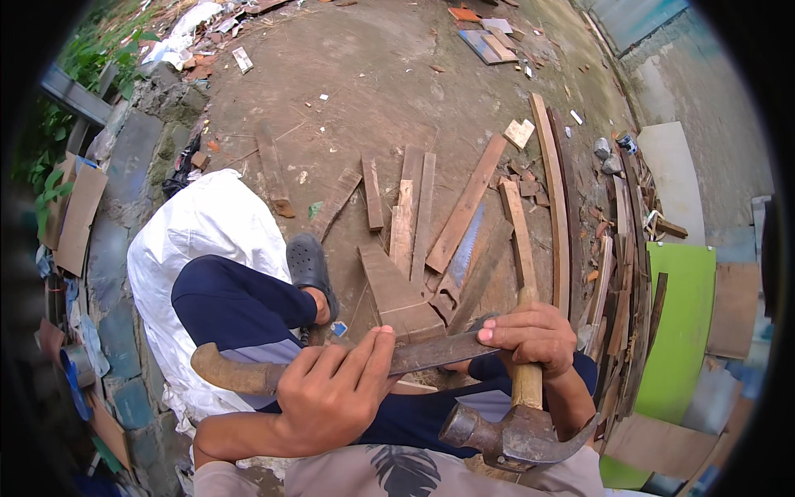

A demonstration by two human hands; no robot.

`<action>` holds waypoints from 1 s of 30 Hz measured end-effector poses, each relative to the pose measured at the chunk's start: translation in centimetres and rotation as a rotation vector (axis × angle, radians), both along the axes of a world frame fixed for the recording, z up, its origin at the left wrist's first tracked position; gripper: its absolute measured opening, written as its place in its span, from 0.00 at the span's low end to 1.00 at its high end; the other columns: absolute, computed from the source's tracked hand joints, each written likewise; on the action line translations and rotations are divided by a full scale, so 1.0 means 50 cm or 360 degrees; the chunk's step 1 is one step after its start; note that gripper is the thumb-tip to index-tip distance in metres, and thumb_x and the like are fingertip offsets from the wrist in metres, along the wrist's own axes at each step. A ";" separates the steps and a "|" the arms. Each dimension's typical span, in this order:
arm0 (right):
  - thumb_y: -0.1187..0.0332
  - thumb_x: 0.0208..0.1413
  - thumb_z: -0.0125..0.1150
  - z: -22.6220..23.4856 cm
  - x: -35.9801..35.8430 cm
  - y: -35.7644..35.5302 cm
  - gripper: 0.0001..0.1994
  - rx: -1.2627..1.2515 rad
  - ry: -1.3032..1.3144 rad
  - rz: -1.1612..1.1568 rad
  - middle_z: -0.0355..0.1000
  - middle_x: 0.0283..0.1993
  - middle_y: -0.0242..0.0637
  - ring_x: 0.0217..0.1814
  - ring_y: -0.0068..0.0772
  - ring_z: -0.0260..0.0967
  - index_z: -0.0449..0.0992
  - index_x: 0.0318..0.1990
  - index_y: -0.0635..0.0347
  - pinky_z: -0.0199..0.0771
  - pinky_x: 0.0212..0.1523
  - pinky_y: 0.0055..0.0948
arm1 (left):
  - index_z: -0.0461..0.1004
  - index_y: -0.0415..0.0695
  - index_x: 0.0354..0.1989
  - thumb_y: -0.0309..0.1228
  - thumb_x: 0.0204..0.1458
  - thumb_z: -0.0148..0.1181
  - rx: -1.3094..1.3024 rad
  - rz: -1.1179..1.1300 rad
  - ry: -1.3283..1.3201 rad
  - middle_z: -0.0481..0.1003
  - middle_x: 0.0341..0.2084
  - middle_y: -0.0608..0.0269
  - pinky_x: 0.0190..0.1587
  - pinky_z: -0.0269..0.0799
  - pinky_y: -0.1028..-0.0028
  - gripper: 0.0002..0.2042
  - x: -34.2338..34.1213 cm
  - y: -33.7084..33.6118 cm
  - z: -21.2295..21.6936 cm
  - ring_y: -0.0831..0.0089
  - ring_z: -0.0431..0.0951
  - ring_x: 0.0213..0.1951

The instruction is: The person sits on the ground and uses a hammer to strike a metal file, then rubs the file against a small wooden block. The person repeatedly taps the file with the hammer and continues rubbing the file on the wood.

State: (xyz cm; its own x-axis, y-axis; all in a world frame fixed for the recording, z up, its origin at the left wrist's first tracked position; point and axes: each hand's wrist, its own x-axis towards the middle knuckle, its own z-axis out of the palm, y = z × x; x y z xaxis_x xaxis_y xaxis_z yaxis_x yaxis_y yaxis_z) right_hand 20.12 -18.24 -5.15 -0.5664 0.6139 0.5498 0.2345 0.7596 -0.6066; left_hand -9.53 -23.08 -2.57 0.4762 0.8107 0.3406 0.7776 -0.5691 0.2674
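Across my lap lies a machete (443,351), its curved wooden handle (228,370) pointing left and its dark blade reaching right. My left hand (335,385) holds the blade close to the handle, fingers pressed together and the thumb hidden. A claw hammer (501,436) hangs head down from my right hand (534,335), which is closed around its wooden handle. The same hand's fingertips touch the far end of the blade. Beyond the blade is a handsaw (464,257), partly covered by wooden boards.
Several wooden pieces (468,203) lie on the ground ahead, with a long plank (551,207) to their right. A white sack (211,224) is beside my left leg. Boards and a green panel (683,315) line the right, and a low block wall (124,273) runs along the left.
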 end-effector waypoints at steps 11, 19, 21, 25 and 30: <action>0.68 0.44 0.76 -0.013 0.002 0.004 0.14 -0.0140 0.0102 -0.0052 0.84 0.44 0.38 0.47 0.40 0.83 0.72 0.30 0.54 0.76 0.34 0.33 | 0.80 0.35 0.47 0.37 0.36 0.79 -0.0017 0.0000 0.0061 0.83 0.32 0.60 0.24 0.65 0.73 0.28 0.009 0.008 0.016 0.73 0.75 0.22; 0.63 0.48 0.74 -0.006 0.008 0.020 0.13 -0.0076 -0.0052 -0.0001 0.84 0.43 0.38 0.45 0.41 0.83 0.73 0.30 0.55 0.77 0.34 0.32 | 0.81 0.36 0.45 0.39 0.36 0.78 -0.0018 -0.0005 0.0141 0.82 0.29 0.64 0.25 0.66 0.73 0.27 0.011 0.019 0.025 0.74 0.75 0.22; 0.63 0.49 0.73 -0.003 0.003 0.031 0.11 -0.0003 -0.0037 -0.0066 0.84 0.43 0.37 0.43 0.40 0.83 0.75 0.31 0.55 0.78 0.35 0.32 | 0.81 0.38 0.44 0.39 0.37 0.78 -0.0039 -0.0007 0.0127 0.81 0.28 0.64 0.25 0.67 0.73 0.26 0.013 0.037 0.030 0.73 0.76 0.22; 0.63 0.47 0.74 0.006 -0.007 0.062 0.13 -0.0026 -0.0010 -0.0197 0.84 0.41 0.36 0.41 0.38 0.83 0.82 0.39 0.58 0.80 0.38 0.34 | 0.81 0.43 0.42 0.40 0.38 0.77 -0.0166 -0.0038 0.0137 0.80 0.24 0.64 0.26 0.70 0.70 0.22 0.007 0.097 0.047 0.69 0.79 0.23; 0.66 0.43 0.74 0.027 -0.003 0.095 0.16 -0.0200 -0.0071 -0.0365 0.83 0.38 0.38 0.39 0.38 0.82 0.82 0.40 0.62 0.80 0.39 0.30 | 0.81 0.47 0.41 0.44 0.42 0.76 -0.0311 -0.0077 0.0190 0.80 0.22 0.61 0.28 0.73 0.64 0.20 0.004 0.173 0.053 0.62 0.82 0.25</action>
State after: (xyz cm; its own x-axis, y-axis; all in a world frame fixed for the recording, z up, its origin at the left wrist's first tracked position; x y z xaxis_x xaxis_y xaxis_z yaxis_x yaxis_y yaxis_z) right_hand 19.96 -13.50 -3.81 -0.4265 0.7911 0.4385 0.4206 0.6027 -0.6781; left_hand -9.33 -14.44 0.08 0.5436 0.8310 0.1182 0.7835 -0.5529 0.2838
